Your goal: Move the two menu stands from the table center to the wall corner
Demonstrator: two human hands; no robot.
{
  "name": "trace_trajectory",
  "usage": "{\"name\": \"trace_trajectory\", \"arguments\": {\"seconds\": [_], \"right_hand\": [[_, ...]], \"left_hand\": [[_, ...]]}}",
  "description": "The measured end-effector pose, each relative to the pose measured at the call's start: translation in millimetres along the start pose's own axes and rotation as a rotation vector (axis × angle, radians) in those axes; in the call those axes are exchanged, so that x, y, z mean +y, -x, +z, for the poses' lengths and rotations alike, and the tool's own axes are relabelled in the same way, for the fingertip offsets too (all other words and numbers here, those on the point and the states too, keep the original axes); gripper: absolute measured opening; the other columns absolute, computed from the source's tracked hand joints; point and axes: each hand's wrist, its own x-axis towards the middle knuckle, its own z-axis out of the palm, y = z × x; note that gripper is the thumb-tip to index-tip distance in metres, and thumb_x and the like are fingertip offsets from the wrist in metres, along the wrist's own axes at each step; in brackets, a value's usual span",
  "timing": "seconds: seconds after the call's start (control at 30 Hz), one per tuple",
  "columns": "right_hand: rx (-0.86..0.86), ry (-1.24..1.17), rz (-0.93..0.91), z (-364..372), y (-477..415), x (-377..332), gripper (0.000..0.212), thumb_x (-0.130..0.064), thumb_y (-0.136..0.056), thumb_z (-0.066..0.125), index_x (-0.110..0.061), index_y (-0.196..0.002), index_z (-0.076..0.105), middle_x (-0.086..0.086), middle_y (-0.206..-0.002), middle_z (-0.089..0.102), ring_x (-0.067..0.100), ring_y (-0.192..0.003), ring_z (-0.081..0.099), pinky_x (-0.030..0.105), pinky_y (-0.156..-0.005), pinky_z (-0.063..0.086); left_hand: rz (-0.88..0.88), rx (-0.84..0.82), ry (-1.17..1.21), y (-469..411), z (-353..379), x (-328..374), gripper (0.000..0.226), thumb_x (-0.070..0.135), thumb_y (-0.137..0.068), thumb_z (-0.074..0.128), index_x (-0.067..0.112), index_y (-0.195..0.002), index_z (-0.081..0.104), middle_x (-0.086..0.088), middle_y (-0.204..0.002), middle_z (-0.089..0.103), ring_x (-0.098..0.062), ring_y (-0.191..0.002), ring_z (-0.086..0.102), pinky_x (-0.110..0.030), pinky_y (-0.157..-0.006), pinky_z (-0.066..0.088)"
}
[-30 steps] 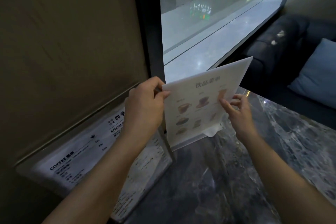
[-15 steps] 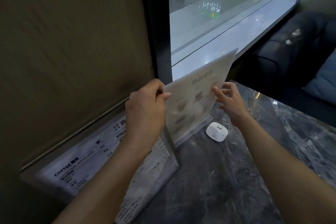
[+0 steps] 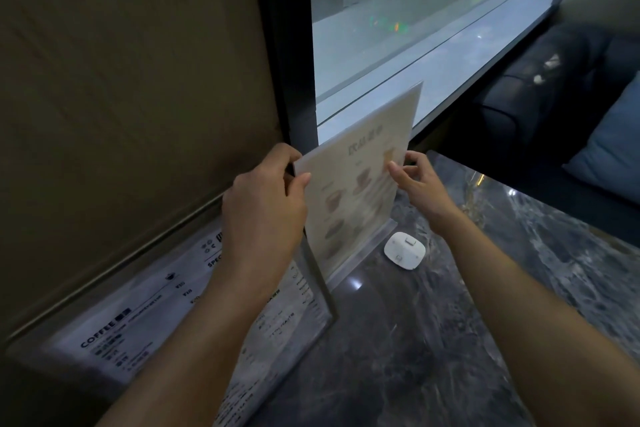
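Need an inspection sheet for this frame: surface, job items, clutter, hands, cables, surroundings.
Surface: dark marbled stone table, glossy.
Job's things: clear acrylic stand with drinks picture menu, upright, base on table at window corner; black-and-white coffee price menu stand against the tan wall.
Clutter: small white rounded-square device beside the picture menu's base.
Grippers: left hand pinching the picture menu's left edge; right hand at its right edge.
Cables: nothing seen.
Surroundings: window, dark sofa, blue cushion.

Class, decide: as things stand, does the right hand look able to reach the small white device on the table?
Probably yes. The white device lies on bare table just below the right hand, beside the drinks menu stand, with nothing between them.
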Motion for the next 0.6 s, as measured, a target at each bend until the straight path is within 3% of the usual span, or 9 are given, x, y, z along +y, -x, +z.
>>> {"name": "trace_trajectory", "arguments": {"seconds": [0.17, 0.23, 0.3, 0.4, 0.6], "right_hand": [[0.002, 0.040, -0.017, -2, 3, 1, 0.055, -0.049, -0.080, 0.058, -0.024, -0.126, 0.040, 0.002, -0.104, 0.060, 0.010, -0.094, 0.059, 0.024, -0.072, 0.047], [0.034, 0.079, -0.026, -2, 3, 2, 0.059, -0.049, -0.079, 0.059, -0.024, -0.128, 0.038, -0.003, -0.104, 0.057, 0.016, -0.099, 0.058, 0.035, -0.083, 0.050], [0.066, 0.143, -0.011, -3, 5, -1, 0.066, -0.051, -0.078, 0.060, -0.023, -0.132, 0.035, 0.005, -0.119, 0.051, 0.024, -0.108, 0.054, 0.046, -0.093, 0.048], [0.074, 0.321, -0.024, -9, 11, -4, 0.074, -0.056, -0.076, 0.059, -0.022, -0.135, 0.032, 0.010, -0.135, 0.042, 0.026, -0.117, 0.047, 0.045, -0.096, 0.045], [0.164, 0.593, -0.147, -36, 34, -38, 0.073, -0.053, -0.076, 0.060, -0.028, -0.137, 0.027, 0.008, -0.140, 0.040, 0.026, -0.124, 0.044, 0.050, -0.098, 0.042]], "left_hand": [[0.025, -0.008, -0.038, 1, 1, -1, 0.009, 0.024, -0.088, 0.058, 0.020, -0.096, 0.057, 0.016, -0.070, 0.050, -0.010, -0.063, 0.056, -0.032, -0.059, 0.053], [0.036, -0.010, -0.041, 1, 0, 0, 0.010, 0.023, -0.087, 0.059, 0.019, -0.096, 0.056, 0.012, -0.072, 0.051, -0.012, -0.063, 0.055, -0.033, -0.059, 0.053], [0.050, -0.022, -0.036, 1, -1, 2, 0.012, 0.020, -0.087, 0.059, 0.019, -0.098, 0.054, 0.010, -0.075, 0.054, -0.019, -0.069, 0.059, -0.041, -0.065, 0.056], [0.103, -0.018, -0.031, 4, -3, 7, 0.016, 0.023, -0.089, 0.056, 0.019, -0.104, 0.051, 0.001, -0.087, 0.062, -0.023, -0.080, 0.063, -0.048, -0.067, 0.058], [0.359, 0.089, -0.073, 4, -3, 30, 0.028, 0.031, -0.087, 0.055, 0.014, -0.110, 0.054, -0.010, -0.096, 0.063, -0.028, -0.085, 0.058, -0.039, -0.069, 0.052]]}}
